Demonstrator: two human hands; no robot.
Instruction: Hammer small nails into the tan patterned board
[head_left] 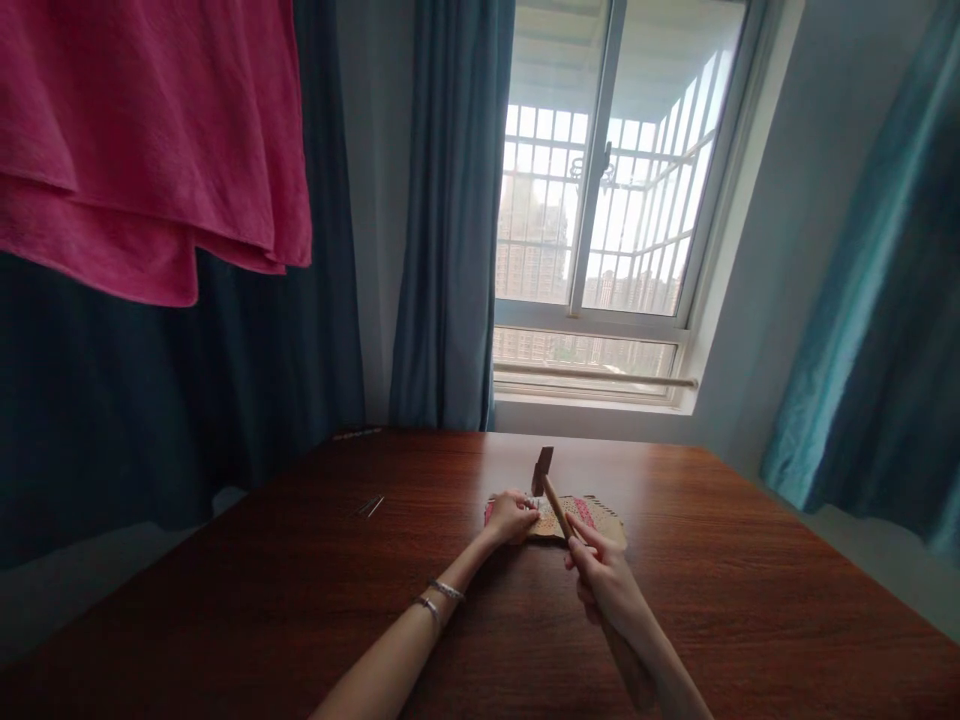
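My right hand (600, 570) is wrapped round the wooden handle of a hammer (556, 508). The hammer's dark head is raised, just right of my left fingertips in the picture. A flat, tan piece that looks like cardboard (611, 525), with pink patches and many small dark marks, lies on the table under both hands. At its left end rests my left hand (512, 517), fingers pinched together; whatever is between them is too small to make out. Two bracelets (439, 598) circle my left wrist.
Several thin metal pieces (371, 506) lie on the brown wooden table (300, 600), left of my left hand. A small strip (358, 433) sits at the far left edge. Beyond stand blue curtains (446, 220) and a window (592, 200). A pink cloth (150, 130) hangs at upper left.
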